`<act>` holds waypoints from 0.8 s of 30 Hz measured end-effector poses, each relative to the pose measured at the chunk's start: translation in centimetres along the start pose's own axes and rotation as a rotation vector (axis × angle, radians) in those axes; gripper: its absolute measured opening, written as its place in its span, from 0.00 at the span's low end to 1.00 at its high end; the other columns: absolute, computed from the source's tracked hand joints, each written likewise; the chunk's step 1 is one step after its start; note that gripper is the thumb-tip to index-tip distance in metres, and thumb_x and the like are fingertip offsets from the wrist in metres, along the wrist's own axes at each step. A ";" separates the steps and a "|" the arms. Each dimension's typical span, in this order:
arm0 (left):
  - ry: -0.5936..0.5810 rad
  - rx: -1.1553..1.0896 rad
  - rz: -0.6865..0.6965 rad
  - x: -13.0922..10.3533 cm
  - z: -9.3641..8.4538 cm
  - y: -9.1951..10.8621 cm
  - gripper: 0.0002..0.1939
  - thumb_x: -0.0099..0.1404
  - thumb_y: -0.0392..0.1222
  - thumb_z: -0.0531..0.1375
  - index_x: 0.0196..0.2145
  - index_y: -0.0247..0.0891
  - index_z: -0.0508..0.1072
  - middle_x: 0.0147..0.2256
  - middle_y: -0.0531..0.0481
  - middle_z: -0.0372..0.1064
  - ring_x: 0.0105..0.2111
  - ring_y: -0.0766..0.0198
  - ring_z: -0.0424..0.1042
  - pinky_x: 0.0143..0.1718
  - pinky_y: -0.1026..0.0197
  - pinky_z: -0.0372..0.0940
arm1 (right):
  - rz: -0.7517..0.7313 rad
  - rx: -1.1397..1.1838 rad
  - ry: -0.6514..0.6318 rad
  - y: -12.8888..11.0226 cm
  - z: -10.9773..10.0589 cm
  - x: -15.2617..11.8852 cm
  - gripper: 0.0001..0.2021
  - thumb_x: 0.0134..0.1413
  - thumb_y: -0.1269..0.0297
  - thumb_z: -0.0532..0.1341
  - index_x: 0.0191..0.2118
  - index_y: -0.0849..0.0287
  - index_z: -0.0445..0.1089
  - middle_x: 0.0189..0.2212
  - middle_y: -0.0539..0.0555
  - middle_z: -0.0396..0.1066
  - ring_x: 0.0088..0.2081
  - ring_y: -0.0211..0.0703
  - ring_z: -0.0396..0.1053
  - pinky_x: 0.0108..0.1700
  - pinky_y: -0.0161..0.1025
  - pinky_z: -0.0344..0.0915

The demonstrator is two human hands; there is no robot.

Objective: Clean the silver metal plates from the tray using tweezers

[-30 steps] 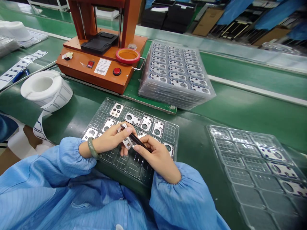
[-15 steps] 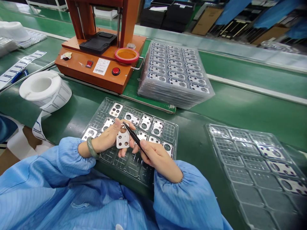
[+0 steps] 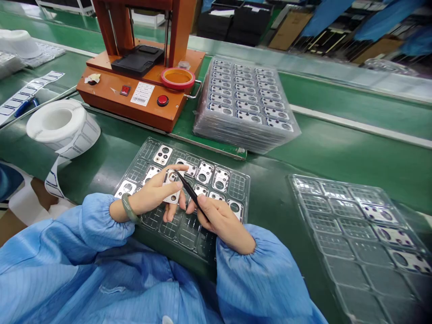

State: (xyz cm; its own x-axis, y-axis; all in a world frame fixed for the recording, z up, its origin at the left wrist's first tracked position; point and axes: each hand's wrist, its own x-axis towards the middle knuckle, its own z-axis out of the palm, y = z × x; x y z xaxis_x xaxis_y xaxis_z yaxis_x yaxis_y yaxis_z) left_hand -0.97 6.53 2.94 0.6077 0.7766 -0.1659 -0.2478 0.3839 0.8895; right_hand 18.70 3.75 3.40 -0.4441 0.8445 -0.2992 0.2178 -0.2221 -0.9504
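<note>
My left hand [image 3: 157,191], with a green bangle at its wrist, grips a silvery camera-cover plate [image 3: 172,189] with round holes, the thumb lying across its face. In my right hand [image 3: 221,216] are black tweezers [image 3: 193,194], slanting up and left. Their tip meets or nearly meets the plate's upper edge; I cannot tell which. Beneath both hands lies a clear plastic tray [image 3: 243,182] with several similar plates, such as one plate [image 3: 204,172], in its pockets. Part of the tray is hidden by my hands.
An orange press [image 3: 135,90] with a red tape roll [image 3: 177,78] stands behind the tray. To its right is a stack of filled trays [image 3: 248,96]. A label roll [image 3: 62,123] sits left. Another clear tray [image 3: 354,247] with a few plates lies right.
The plate in my left hand has turned and tilted, and my left thumb has come down from upright onto its face. The tweezers remain near its top edge.
</note>
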 end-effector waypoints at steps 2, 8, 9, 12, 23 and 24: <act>-0.012 -0.004 0.011 -0.1 -0.1 0.0 0.26 0.68 0.44 0.53 0.60 0.40 0.48 0.25 0.54 0.72 0.14 0.65 0.70 0.12 0.67 0.65 | 0.015 0.079 -0.057 0.2 0.0 0.1 0.29 0.59 0.39 0.49 0.30 0.61 0.70 0.08 0.41 0.50 0.13 0.30 0.44 0.17 0.33 0.44; -0.017 0.004 0.016 0.0 -0.2 0.1 0.18 0.68 0.45 0.53 0.53 0.41 0.55 0.24 0.56 0.70 0.13 0.68 0.69 0.11 0.70 0.62 | 0.095 0.228 -0.032 0.7 0.2 0.4 0.27 0.59 0.41 0.50 0.30 0.61 0.70 0.08 0.41 0.54 0.10 0.29 0.44 0.15 0.31 0.42; -0.007 0.012 0.016 0.0 -0.1 0.2 0.16 0.68 0.45 0.53 0.52 0.41 0.55 0.24 0.57 0.70 0.13 0.69 0.68 0.11 0.71 0.62 | 0.093 0.221 0.017 0.7 0.3 0.5 0.26 0.59 0.41 0.51 0.32 0.61 0.70 0.09 0.42 0.57 0.10 0.29 0.46 0.14 0.31 0.43; 0.010 0.047 0.022 0.1 0.0 0.2 0.16 0.68 0.48 0.53 0.49 0.41 0.55 0.23 0.58 0.69 0.12 0.70 0.67 0.10 0.71 0.61 | 0.068 0.198 0.121 0.5 0.6 0.5 0.24 0.59 0.41 0.51 0.36 0.59 0.68 0.09 0.41 0.59 0.10 0.29 0.47 0.13 0.30 0.43; 0.035 0.165 0.025 0.2 0.4 0.3 0.15 0.67 0.53 0.54 0.43 0.41 0.57 0.21 0.60 0.67 0.10 0.71 0.64 0.08 0.74 0.55 | -0.139 -0.116 0.340 1.2 1.1 0.5 0.17 0.54 0.47 0.59 0.38 0.56 0.65 0.19 0.44 0.60 0.21 0.36 0.59 0.24 0.34 0.57; 0.031 0.166 0.022 0.2 0.4 0.4 0.15 0.67 0.53 0.53 0.44 0.41 0.57 0.21 0.60 0.67 0.10 0.72 0.64 0.08 0.74 0.55 | -0.166 -0.159 0.366 1.2 1.1 0.5 0.15 0.54 0.49 0.60 0.38 0.56 0.66 0.20 0.45 0.61 0.23 0.37 0.60 0.26 0.34 0.58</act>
State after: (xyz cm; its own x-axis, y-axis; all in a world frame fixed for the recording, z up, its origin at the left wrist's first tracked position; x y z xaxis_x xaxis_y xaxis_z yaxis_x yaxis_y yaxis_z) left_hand -0.63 6.62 3.39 0.5792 0.8000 -0.1567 -0.1311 0.2811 0.9507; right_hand 17.77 3.34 2.00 -0.1528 0.9860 -0.0663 0.3136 -0.0152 -0.9494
